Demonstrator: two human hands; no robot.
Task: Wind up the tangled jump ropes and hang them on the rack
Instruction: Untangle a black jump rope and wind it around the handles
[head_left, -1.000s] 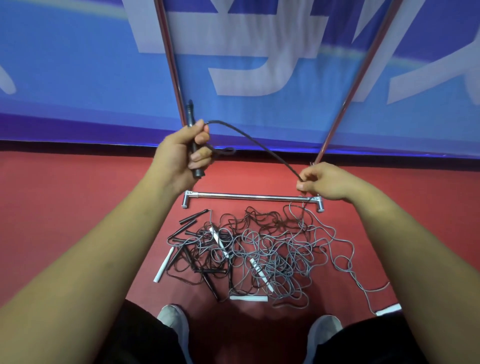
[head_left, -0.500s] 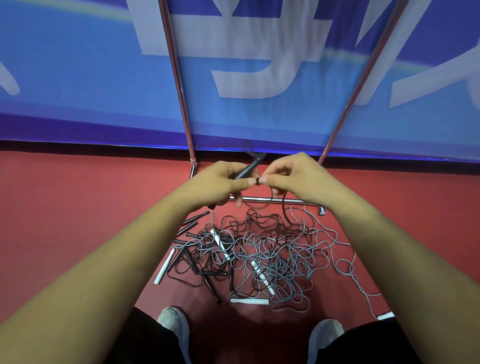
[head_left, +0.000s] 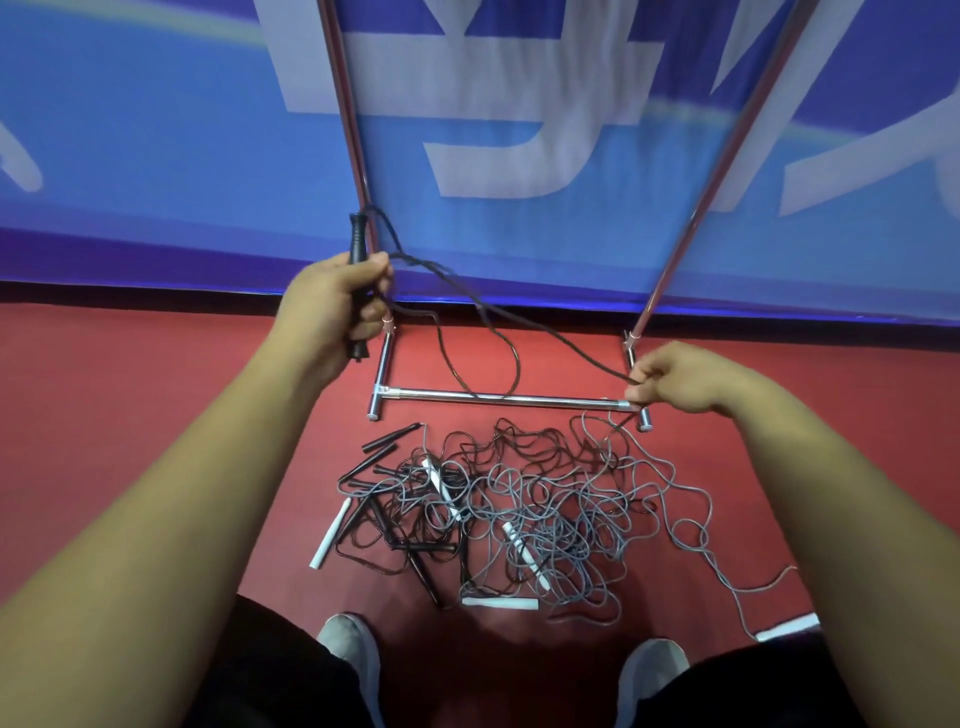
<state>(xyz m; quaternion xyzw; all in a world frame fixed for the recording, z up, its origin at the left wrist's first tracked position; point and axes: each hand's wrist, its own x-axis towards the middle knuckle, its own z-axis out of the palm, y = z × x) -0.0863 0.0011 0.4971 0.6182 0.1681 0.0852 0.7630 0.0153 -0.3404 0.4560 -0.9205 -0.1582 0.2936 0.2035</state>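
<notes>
on the red floor (head_left: 130, 415) the rack (head_left: 674, 249) stands, and the pile (head_left: 519, 509) of black and grey ropes lies tangled just before its bar (head_left: 498, 399). one black rope (head_left: 519, 322) is up — stretched between the hands, a loop sagging across the bar. the left hand (head_left: 332, 306) is curled round its handle (head_left: 358, 244); the right hand (head_left: 680, 379) pinches the rope, whose tail seems to run back into the pile. pulling on could tighten the knots there — or snag the loop on the bar.
</notes>
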